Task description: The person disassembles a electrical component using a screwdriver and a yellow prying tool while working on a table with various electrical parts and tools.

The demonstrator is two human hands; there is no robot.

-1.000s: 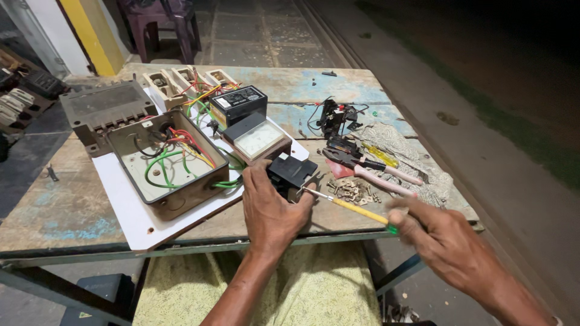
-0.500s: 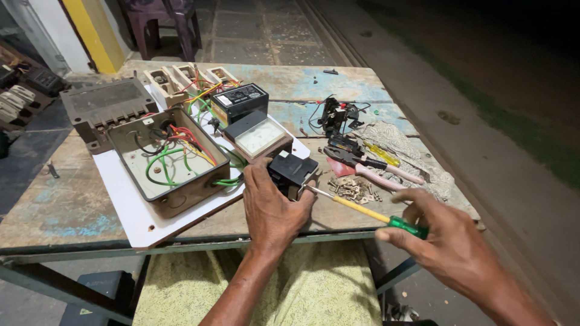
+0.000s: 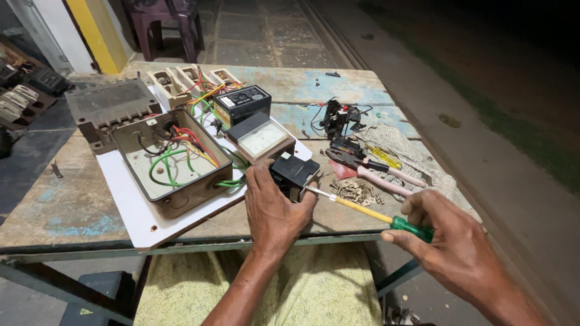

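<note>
Screwdriver [image 3: 368, 211] levelled by right hand [image 3: 450, 244] into left-gripped black switch [image 3: 294, 173].

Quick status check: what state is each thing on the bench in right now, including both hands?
Left hand: gripping the black switch block.
Black switch block: held on the table, screwdriver tip against its side.
Screwdriver: held by the right hand at its green handle.
Metal box: open, wires exposed.
Box lid: off, lying behind the box.
Pliers: lying unused, closed.
Loose screws: in a small pile.
</note>
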